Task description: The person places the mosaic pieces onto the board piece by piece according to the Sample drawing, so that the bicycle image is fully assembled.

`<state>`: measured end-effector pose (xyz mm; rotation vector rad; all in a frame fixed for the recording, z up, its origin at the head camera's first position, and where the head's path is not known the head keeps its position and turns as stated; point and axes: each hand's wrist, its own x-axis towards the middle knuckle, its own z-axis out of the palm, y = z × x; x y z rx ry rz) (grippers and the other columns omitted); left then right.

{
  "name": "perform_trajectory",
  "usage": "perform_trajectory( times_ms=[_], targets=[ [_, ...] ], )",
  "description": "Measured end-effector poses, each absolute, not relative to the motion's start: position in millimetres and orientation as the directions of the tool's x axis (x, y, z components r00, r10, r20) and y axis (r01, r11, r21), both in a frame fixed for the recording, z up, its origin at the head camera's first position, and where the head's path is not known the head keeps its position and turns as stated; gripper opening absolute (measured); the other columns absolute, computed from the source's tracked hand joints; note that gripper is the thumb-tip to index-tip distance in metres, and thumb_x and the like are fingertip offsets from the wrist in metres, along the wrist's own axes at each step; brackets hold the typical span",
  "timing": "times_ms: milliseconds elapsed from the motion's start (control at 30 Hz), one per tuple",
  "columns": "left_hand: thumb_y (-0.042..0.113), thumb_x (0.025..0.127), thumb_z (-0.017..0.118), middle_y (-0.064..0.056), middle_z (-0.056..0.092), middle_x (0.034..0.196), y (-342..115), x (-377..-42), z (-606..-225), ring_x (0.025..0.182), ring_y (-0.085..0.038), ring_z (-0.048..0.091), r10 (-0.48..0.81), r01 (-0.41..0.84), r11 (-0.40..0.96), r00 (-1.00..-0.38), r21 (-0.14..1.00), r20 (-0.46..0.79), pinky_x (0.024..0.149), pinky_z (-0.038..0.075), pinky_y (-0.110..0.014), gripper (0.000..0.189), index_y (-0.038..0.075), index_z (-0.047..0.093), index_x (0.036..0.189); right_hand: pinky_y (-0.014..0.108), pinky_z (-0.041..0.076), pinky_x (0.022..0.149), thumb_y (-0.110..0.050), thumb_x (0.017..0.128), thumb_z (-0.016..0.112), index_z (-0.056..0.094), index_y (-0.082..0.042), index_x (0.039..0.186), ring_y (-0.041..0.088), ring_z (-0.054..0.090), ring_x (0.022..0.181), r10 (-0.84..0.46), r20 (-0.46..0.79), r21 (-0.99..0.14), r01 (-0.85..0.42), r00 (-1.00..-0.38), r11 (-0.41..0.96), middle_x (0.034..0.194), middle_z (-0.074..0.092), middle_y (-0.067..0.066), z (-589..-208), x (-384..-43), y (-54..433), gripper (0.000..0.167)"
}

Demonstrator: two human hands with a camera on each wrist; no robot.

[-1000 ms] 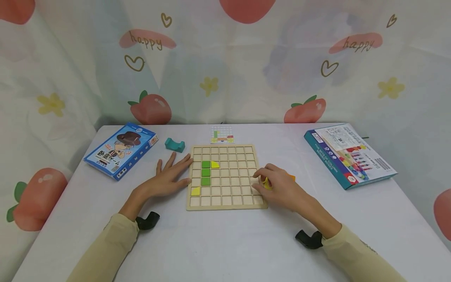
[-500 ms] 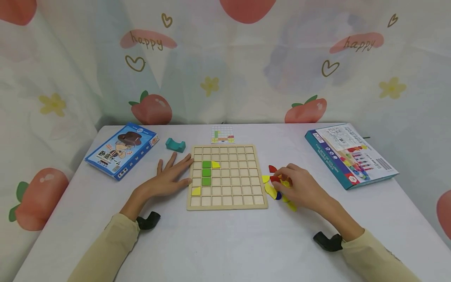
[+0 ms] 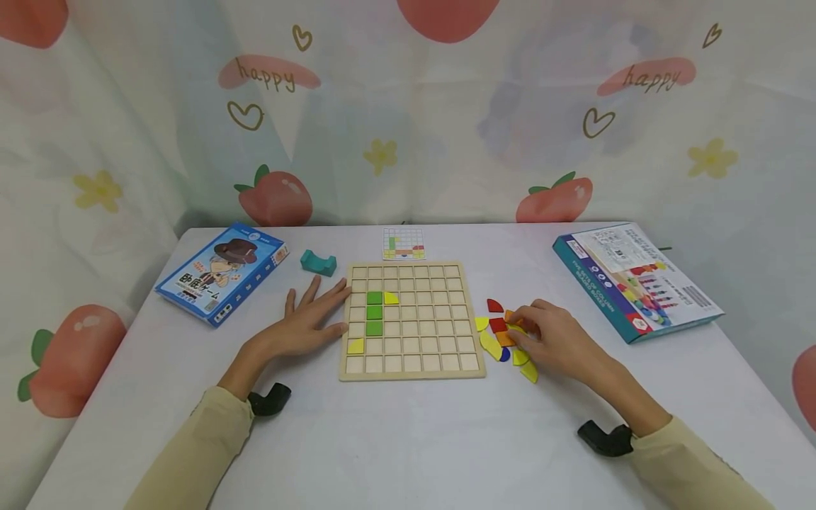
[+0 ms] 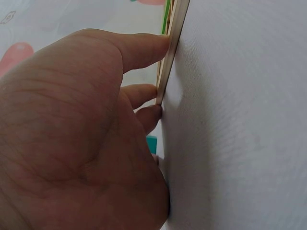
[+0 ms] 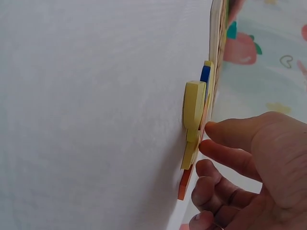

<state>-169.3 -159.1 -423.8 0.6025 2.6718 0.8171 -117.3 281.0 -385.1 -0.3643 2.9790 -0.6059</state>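
Spread and gripping nothing, the left hand (image 3: 309, 326) touched the left edge of the wooden board (image 3: 408, 377), presumably to steady it. The right hand (image 3: 553, 336) bent its fingers over the loose pieces (image 3: 497, 325); whether it pinched one could not be told. They lay just beside the board's right edge, seemingly for easy reach. On the board, three green squares (image 3: 374, 312) formed a column, with one yellow piece (image 3: 391, 298) right of the topmost and a second yellow piece (image 3: 355, 346) lower left. A teal-edged box (image 3: 639, 283) at right and a blue box (image 3: 221, 273) at left flanked the work, likely set aside for elbow room. Farther off were a teal stand (image 3: 318, 263) and the grid card (image 3: 404, 244), probably placed beyond the board for easy viewing.
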Motion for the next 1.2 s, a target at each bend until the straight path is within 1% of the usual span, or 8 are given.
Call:
perform_trajectory(
  times_ms=[100, 333, 500, 600, 867, 1200],
  targets=[
    [0.043, 0.107, 0.056, -0.007, 0.012, 0.181, -159.5, -169.5, -424.3, 0.166, -0.045, -0.016, 0.466, 0.306, 0.753, -0.873, 0.583, -0.144, 0.123, -0.022, -0.075, 0.074, 0.021, 0.025, 0.17, 0.018, 0.052, 0.073, -0.018, 0.095, 0.079, 0.076, -0.009, 0.119, 0.019, 0.058, 0.09, -0.248, -0.034, -0.39, -0.216, -0.968, 0.895, 0.096, 0.067, 0.005, -385.6, -117.9, 280.9, 0.025],
    [0.042, 0.107, 0.057, -0.006, 0.012, 0.181, -160.0, -168.9, -422.7, 0.166, -0.044, -0.017, 0.463, 0.3, 0.755, -0.874, 0.582, -0.15, 0.123, -0.023, -0.074, 0.074, 0.021, 0.026, 0.17, 0.03, 0.058, 0.078, -0.015, 0.094, 0.079, 0.076, -0.008, 0.119, 0.02, 0.059, 0.091, -0.255, -0.046, -0.38, -0.219, -0.966, 0.899, 0.097, 0.066, 0.006, -386.6, -119.4, 280.1, 0.026],
    [0.043, 0.107, 0.056, -0.006, 0.011, 0.181, -159.9, -169.3, -422.7, 0.166, -0.044, -0.017, 0.464, 0.301, 0.756, -0.873, 0.581, -0.152, 0.123, -0.024, -0.074, 0.073, 0.022, 0.026, 0.17, 0.034, 0.06, 0.081, -0.015, 0.094, 0.079, 0.076, -0.008, 0.117, 0.02, 0.06, 0.092, -0.25, -0.054, -0.385, -0.211, -0.967, 0.898, 0.099, 0.067, 0.007, -386.6, -119.5, 279.9, 0.025],
    [0.043, 0.107, 0.057, -0.005, 0.011, 0.181, -159.7, -169.9, -423.7, 0.166, -0.044, -0.017, 0.465, 0.301, 0.754, -0.873, 0.585, -0.15, 0.122, -0.024, -0.074, 0.074, 0.022, 0.026, 0.17, 0.032, 0.059, 0.08, -0.017, 0.094, 0.079, 0.076, -0.008, 0.116, 0.02, 0.06, 0.091, -0.25, -0.051, -0.386, -0.212, -0.967, 0.898, 0.098, 0.067, 0.006, -386.4, -118.9, 280.6, 0.024],
    [0.042, 0.106, 0.058, -0.005, 0.012, 0.181, -159.2, -169.4, -422.8, 0.166, -0.044, -0.017, 0.458, 0.293, 0.755, -0.876, 0.587, -0.152, 0.123, -0.024, -0.074, 0.074, 0.022, 0.026, 0.17, 0.019, 0.052, 0.071, -0.021, 0.094, 0.079, 0.075, -0.008, 0.116, 0.017, 0.058, 0.086, -0.242, -0.053, -0.395, -0.203, -0.969, 0.896, 0.095, 0.066, 0.005, -385.5, -116.9, 282.6, 0.026],
    [0.042, 0.107, 0.057, -0.006, 0.012, 0.181, -158.8, -168.6, -423.0, 0.166, -0.044, -0.017, 0.461, 0.296, 0.752, -0.875, 0.589, -0.148, 0.123, -0.024, -0.074, 0.074, 0.022, 0.026, 0.17, 0.02, 0.051, 0.071, -0.02, 0.095, 0.079, 0.075, -0.007, 0.118, 0.018, 0.058, 0.087, -0.227, -0.048, -0.389, -0.191, -0.973, 0.901, 0.097, 0.068, 0.006, -385.8, -112.8, 290.6, 0.027]
  ],
)
